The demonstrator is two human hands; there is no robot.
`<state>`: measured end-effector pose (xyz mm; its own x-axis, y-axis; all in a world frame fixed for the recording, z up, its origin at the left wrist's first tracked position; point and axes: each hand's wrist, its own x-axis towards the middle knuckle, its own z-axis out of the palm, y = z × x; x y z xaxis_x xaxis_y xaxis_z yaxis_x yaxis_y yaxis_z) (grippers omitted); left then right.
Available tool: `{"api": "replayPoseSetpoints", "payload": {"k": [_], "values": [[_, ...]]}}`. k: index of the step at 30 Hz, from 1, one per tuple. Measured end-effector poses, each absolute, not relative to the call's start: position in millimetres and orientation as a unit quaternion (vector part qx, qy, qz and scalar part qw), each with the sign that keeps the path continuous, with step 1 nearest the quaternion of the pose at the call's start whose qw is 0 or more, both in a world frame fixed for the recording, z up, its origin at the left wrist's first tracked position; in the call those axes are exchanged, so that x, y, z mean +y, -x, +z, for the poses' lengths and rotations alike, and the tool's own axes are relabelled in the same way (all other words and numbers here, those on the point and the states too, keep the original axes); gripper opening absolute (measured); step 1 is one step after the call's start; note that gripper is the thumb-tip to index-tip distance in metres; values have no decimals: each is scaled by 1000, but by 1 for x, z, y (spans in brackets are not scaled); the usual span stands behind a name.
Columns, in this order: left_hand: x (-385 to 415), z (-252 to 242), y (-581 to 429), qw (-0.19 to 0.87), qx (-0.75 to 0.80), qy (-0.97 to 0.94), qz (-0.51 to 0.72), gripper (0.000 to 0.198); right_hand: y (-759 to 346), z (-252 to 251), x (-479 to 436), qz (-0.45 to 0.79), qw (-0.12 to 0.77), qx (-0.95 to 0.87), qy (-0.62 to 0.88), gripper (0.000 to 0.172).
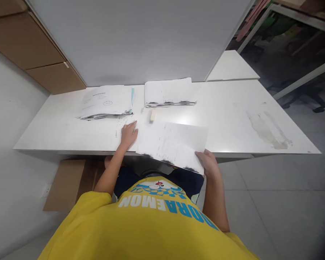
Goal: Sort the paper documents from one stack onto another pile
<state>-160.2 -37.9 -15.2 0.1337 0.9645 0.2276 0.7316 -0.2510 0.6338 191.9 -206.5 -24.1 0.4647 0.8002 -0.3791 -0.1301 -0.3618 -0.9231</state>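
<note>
Gripping sheet (pixel 173 144) by lower-right corner w/ R hand (pixel 209 162), frame centre (overhangs table (pixel 233 119) edge) | L hand (pixel 129 134) open, flat on table at sheet's left edge, prob. touching | paper stack (pixel 169 92) upper centre

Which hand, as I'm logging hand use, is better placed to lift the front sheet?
Probably right: the right hand grips the sheet at its near corner, while the left hand lies flat on the table beside it.

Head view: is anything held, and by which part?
Right hand grips the printed sheet by its near right corner; left hand lies flat on the table, holding nothing.
</note>
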Motion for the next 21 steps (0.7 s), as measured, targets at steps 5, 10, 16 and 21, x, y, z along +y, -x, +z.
{"api": "replayPoseSetpoints", "payload": {"k": [5,10,16,21], "values": [[-15,-9,134,258,558,-722,317,52,-192,-22,-209,473,509,-172,698,30],[36,6,82,229,470,-801,292,49,-187,-23,-216,476,527,-156,686,34],[65,-12,57,253,452,-826,224,44,-178,-26,-217,488,549,-147,662,36],[56,-26,58,237,466,-819,237,43,-183,-24,-216,490,544,-151,664,36]]}}
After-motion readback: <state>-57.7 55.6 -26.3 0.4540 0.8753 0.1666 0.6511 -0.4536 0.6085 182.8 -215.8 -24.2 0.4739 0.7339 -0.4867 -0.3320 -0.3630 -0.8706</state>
